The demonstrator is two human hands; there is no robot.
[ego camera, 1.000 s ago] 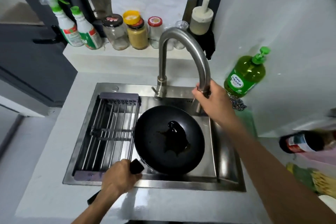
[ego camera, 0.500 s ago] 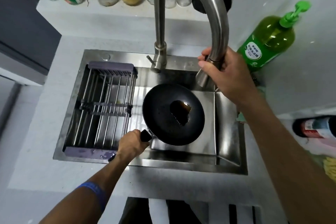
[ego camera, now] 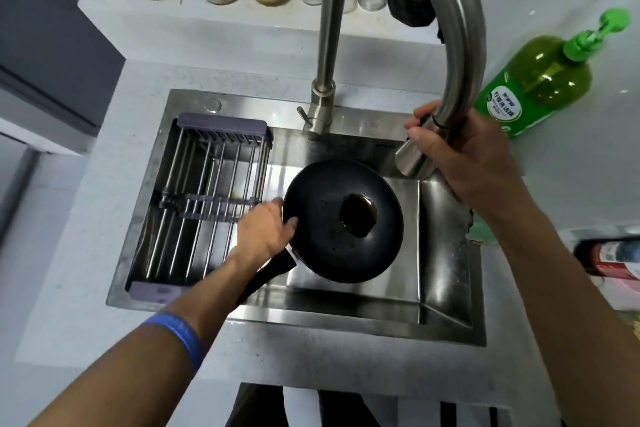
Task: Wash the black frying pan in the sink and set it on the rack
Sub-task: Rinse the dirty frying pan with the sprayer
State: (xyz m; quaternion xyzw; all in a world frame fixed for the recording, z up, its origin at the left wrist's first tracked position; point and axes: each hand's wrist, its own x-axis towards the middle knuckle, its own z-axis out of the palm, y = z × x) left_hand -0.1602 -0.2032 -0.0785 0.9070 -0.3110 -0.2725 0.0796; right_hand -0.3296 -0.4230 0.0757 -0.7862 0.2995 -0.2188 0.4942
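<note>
Left hand (ego camera: pixel 265 236) on pan (ego camera: pixel 343 220) rim

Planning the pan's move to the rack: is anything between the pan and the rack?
Nothing visible does. The rack sits right beside the frying pan in the sink, its bars bare. Only the left hand, gripping the pan's rim, lies between them.

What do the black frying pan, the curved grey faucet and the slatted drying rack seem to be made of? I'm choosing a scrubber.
Black frying pan: likely coated metal; matt, dark, faintly speckled inside.
Curved grey faucet: brushed steel by its look; satin sheen, soft highlights.
Slatted drying rack: shiny metal rods, probably steel, with dull purple-grey end pieces that look plastic.
</note>
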